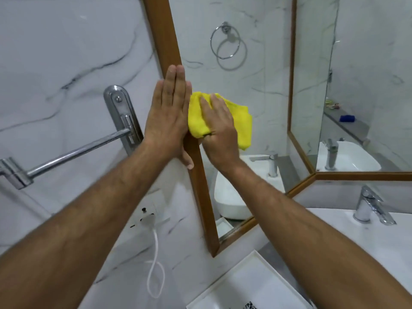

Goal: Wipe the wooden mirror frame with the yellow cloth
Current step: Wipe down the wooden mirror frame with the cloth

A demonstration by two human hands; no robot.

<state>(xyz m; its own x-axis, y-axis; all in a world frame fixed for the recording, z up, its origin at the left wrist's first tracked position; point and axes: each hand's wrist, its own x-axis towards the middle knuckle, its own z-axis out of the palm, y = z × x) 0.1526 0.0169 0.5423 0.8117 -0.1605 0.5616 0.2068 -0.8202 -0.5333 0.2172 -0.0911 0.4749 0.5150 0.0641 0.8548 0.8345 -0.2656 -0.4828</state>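
The wooden mirror frame (201, 197) runs from the top centre down to the counter, its left upright brown against the marble wall. My left hand (168, 112) lies flat on that upright, fingers straight and together, thumb hooked around the frame's edge. Just right of it, my right hand (219, 128) presses the folded yellow cloth (242, 121) against the mirror glass beside the upright's inner edge. Part of the cloth is hidden under the right palm.
A chrome towel bar (73, 152) and its bracket (121, 112) jut from the wall at left. A wall socket with a white cable (153, 241) hangs below. A white tray (247, 284) sits on the counter, with a chrome tap (370, 208) and basin at right.
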